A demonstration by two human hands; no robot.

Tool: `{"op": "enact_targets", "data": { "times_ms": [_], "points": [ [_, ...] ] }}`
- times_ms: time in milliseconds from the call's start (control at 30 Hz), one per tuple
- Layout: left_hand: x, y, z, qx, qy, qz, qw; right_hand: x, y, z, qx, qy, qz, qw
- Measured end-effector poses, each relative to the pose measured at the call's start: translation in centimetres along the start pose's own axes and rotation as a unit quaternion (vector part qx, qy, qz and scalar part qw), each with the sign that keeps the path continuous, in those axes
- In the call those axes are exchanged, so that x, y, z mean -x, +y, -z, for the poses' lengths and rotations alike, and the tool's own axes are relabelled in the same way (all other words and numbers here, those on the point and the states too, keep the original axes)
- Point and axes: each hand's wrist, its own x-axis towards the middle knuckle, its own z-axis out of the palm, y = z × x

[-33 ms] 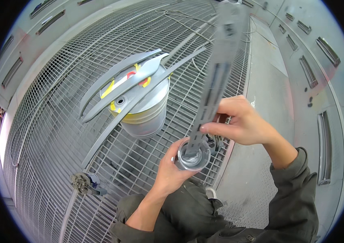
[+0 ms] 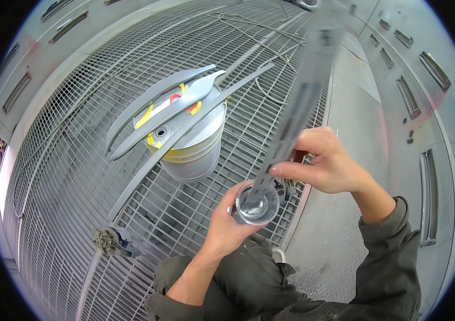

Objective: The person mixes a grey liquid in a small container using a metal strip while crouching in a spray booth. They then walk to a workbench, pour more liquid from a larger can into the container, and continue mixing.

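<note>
A clear cup is held just below the centre of the frame by the left hand, with the thumb and fingers wrapped around its wall and spread only as wide as the cup. Shiny grey liquid is seen inside it. A long slotted grey strip is pinched between the thumb and fingers of the right hand, right of centre; the grip is narrow and closed on it. The strip is tilted, its lower end set inside the cup's mouth and its blurred upper end carried to the top edge of the frame. Whether the cup's bottom is touched by the tip cannot be told.

The cup's rim is crossed by the strip alone. To the upper left, a stretch of floor grating is seen between the cup and a drum, on whose top three curved grey pieces are laid, their ends projecting past its edge. On the right, a band of solid floor is seen between the strip and the vented wall. Below the cup, the frame is filled by dark trousers. A crusted can is seen at lower left, well apart from both hands.
</note>
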Motion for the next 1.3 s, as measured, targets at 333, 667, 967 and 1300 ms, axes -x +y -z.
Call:
{"op": "enact_targets", "data": {
  "times_ms": [333, 667, 967, 1300],
  "points": [
    [-0.5, 0.7, 0.4, -0.007, 0.048, -0.020, 0.999, 1.4, -1.6, -1.4, 0.059, 0.001, 0.054, 0.997],
    [-0.7, 0.0, 0.7, -0.011, 0.068, -0.042, 0.997, 0.9, -0.7, -2.0, 0.078, 0.052, 0.083, 0.992],
    [-0.8, -0.1, 0.5, -0.016, 0.118, -0.071, 0.990, 2.2, -0.8, -2.9, 0.022, 0.064, 0.060, 0.996],
    [-0.9, 0.5, 1.0, -0.036, 0.092, -0.038, 0.994, 2.6, -0.6, -3.2, 0.010, 0.026, 0.063, 0.998]
  ]
}}
